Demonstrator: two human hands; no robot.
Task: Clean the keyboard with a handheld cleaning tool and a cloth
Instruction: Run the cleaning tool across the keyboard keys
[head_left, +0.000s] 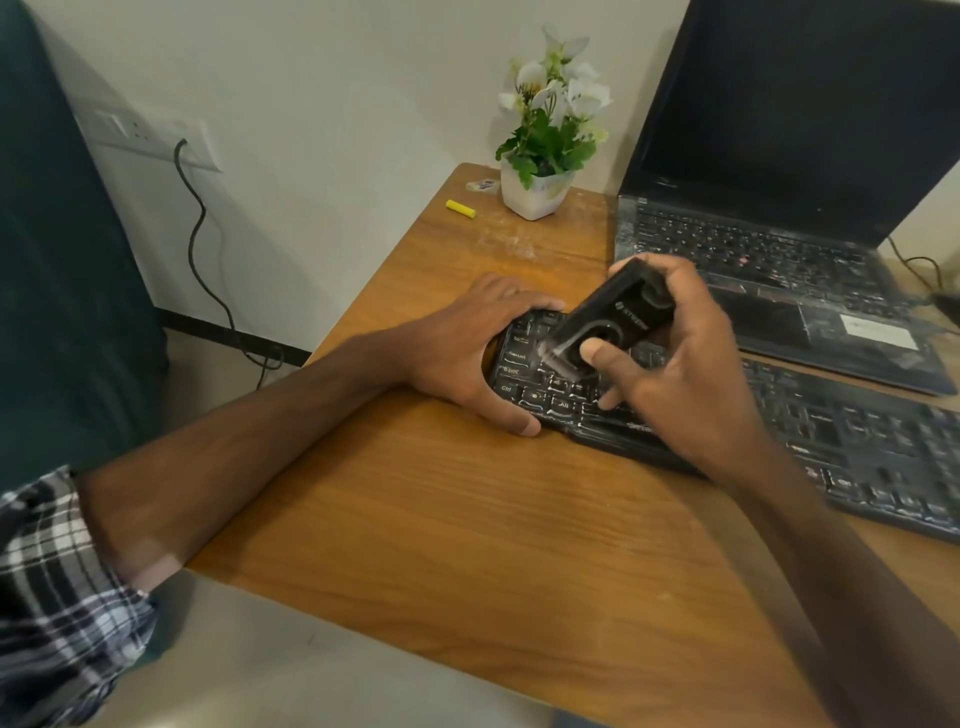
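A black keyboard (857, 441) with white dust on its keys lies across the wooden desk (441, 519). My left hand (467, 343) grips the keyboard's left end, thumb on the front edge and fingers over the back edge. My right hand (680, 374) holds a black handheld cleaning tool (602, 322), tilted, with its brush end down on the keys near the left side. No cloth is in view.
An open black laptop (769, 270) stands behind the keyboard at the right. A white pot with an artificial plant (540, 182) sits at the desk's far edge, a yellow cylinder (461, 208) and a small eraser (482, 185) beside it. White dust streaks the desk near the pot.
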